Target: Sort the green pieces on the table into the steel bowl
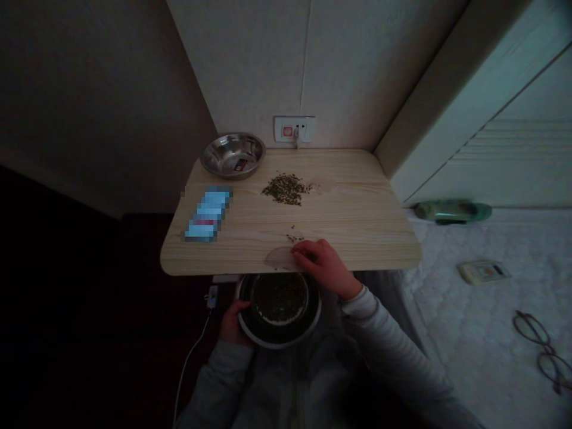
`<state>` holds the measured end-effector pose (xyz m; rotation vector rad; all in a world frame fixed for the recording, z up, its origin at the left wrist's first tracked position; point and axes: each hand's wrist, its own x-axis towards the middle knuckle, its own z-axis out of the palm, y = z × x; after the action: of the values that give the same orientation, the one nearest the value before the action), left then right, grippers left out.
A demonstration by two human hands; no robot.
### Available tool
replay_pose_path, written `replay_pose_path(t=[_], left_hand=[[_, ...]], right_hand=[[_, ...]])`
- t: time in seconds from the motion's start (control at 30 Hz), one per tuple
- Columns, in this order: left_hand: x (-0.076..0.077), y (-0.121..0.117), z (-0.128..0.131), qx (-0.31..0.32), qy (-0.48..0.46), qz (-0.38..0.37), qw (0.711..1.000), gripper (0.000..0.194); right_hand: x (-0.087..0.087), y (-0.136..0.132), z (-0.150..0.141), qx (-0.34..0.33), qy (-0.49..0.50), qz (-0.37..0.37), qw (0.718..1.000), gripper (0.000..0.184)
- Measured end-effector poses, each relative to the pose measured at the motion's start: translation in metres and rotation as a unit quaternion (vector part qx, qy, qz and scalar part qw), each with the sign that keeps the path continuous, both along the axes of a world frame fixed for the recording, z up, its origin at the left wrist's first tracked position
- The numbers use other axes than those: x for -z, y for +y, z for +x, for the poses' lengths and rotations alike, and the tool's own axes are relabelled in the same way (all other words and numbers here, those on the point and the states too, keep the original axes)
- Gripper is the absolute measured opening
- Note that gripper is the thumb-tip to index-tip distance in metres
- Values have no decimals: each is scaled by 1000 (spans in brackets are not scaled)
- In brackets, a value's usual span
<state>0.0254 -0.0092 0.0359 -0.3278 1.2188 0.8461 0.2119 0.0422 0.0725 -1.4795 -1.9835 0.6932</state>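
Note:
My right hand [325,268] is at the table's front edge, its fingers pinched on a thin, translucent, rounded plastic piece [279,257]. A few loose grains [295,237] lie just beyond its fingertips. Below the edge, my left hand [233,325] grips the side of a round bowl [280,344] with a pale rim. Inside that bowl sits a smaller round container holding a mass of dark grains [279,298]. Farther back on the wooden table [357,220] is a spread pile of small greenish-brown grains [286,189].
A steel bowl [233,156] stands at the table's back left, with a lit phone [208,214] in front. A wall socket [294,129] holds a plug. On the white bed at right lie a green bottle [453,211], a pale device [483,271] and glasses [540,345]. A cable [192,354] hangs at left.

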Motion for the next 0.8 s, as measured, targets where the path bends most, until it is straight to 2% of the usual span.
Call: replay_pose_path(t=[0.33,0.63,0.8], left_hand=[[0,0,0,-4,-9,-17,1000,29],[8,-3,1,11,-9,6,1000,19],[9,-4,0,18,-45,32,998,19]], right_hand=[[-3,-9,1,-54,10,-3,998,19],[1,3,13,3,3,19,1000,18],[1,11,18,41,-14,27,999,16]])
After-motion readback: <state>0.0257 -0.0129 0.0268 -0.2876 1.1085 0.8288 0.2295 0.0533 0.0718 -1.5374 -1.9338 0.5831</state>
